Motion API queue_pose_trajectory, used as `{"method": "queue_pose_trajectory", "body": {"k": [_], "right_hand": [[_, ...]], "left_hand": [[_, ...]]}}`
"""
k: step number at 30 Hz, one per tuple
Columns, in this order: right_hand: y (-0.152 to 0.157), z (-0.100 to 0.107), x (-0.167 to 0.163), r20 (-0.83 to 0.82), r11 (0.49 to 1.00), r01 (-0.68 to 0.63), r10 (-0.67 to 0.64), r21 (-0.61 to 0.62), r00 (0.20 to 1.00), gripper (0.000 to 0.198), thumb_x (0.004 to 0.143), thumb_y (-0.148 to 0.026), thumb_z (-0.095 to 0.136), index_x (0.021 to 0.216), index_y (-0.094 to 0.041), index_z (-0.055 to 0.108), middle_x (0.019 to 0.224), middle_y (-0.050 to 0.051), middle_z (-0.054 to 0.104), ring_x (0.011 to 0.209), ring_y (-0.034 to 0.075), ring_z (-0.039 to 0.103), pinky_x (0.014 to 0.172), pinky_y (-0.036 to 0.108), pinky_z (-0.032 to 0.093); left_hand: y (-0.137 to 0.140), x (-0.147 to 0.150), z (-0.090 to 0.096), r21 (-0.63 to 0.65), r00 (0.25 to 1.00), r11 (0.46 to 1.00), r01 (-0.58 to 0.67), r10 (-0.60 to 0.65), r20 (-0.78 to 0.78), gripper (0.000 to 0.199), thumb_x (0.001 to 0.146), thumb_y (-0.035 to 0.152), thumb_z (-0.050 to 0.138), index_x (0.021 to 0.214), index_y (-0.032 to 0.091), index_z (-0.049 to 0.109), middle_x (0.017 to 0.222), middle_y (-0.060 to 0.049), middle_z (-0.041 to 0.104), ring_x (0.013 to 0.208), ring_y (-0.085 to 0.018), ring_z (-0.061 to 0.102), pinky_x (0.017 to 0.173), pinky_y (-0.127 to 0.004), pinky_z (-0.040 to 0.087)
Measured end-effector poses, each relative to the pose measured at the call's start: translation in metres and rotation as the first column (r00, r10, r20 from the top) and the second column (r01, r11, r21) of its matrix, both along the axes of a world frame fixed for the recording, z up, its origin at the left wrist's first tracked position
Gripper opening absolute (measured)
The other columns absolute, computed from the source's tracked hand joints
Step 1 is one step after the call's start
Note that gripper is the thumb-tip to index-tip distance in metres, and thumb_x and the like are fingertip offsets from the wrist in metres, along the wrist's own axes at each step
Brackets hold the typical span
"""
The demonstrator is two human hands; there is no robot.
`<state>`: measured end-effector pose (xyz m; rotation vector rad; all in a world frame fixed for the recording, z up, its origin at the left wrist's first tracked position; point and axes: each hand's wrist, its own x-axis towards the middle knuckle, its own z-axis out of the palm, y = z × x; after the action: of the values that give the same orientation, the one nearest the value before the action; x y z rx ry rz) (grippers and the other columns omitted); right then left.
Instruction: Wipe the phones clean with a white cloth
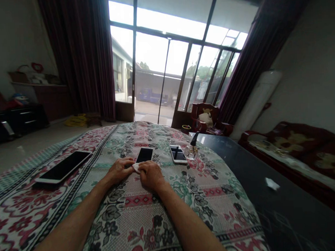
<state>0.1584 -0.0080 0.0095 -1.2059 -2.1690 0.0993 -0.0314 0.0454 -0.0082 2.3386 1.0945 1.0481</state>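
A smartphone [145,155] with a dark screen and light frame lies face up on the patterned tablecloth, its lower end partly hidden by my fingers. My left hand [121,171] is closed at its lower left corner, fingertips on the edge. Curled over the phone's lower end, my right hand [152,174] presses a small white wipe [136,167] against it. Right of the hands lies a second white-framed phone [178,154], beside a clear bottle [191,151] with a black spray top. A white tablet [65,166] lies off to the left.
The round table is covered by a floral tablecloth [149,236]. A dark glossy surface [258,199] adjoins it at the right, with a crumpled white scrap [272,184] on it. Wooden sofa [300,146] and chair [207,118] stand beyond, near glass doors [162,78].
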Motion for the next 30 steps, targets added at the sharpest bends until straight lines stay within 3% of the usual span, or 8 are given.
{"method": "queue_pose_trajectory", "body": {"k": [9,15,22,30], "right_hand": [[0.006,-0.003,0.003,-0.099,0.999,0.043,-0.042,0.012,0.994,0.022,0.082,-0.008,0.057,0.089,-0.019,0.073,0.097,0.005,0.073,0.094,0.018,0.064,0.089,0.028,0.044],[0.024,0.011,0.003,0.093,0.991,0.122,-0.116,-0.055,0.989,0.021,0.087,-0.012,0.053,0.087,-0.018,0.073,0.092,0.007,0.072,0.088,0.018,0.062,0.081,0.026,0.042],[0.065,0.027,0.000,0.277,0.973,0.214,-0.183,-0.085,0.943,0.027,0.093,-0.017,0.048,0.095,-0.020,0.074,0.102,0.008,0.072,0.094,0.018,0.063,0.081,0.024,0.041],[0.113,0.028,-0.002,0.311,0.970,0.230,-0.195,-0.079,0.930,0.030,0.091,-0.014,0.046,0.099,-0.020,0.074,0.103,0.010,0.071,0.095,0.019,0.063,0.082,0.025,0.042]], "left_hand": [[0.004,-0.001,-0.009,0.002,0.996,0.997,-0.081,0.081,0.024,0.026,0.073,0.030,0.065,0.095,0.023,0.077,0.112,-0.005,0.073,0.106,-0.025,0.065,0.099,-0.036,0.047],[0.000,0.002,-0.007,0.022,0.996,0.996,-0.087,0.087,-0.005,0.025,0.074,0.028,0.068,0.097,0.023,0.077,0.112,-0.004,0.073,0.104,-0.023,0.066,0.099,-0.035,0.047],[-0.002,0.003,-0.003,-0.032,0.994,0.994,-0.104,0.103,-0.024,0.024,0.076,0.027,0.069,0.098,0.025,0.077,0.113,-0.003,0.072,0.104,-0.022,0.065,0.100,-0.034,0.044],[-0.007,0.006,-0.001,-0.012,0.981,0.984,-0.178,0.176,-0.079,0.024,0.077,0.030,0.071,0.100,0.027,0.078,0.114,-0.003,0.072,0.105,-0.023,0.064,0.099,-0.034,0.044]]}}
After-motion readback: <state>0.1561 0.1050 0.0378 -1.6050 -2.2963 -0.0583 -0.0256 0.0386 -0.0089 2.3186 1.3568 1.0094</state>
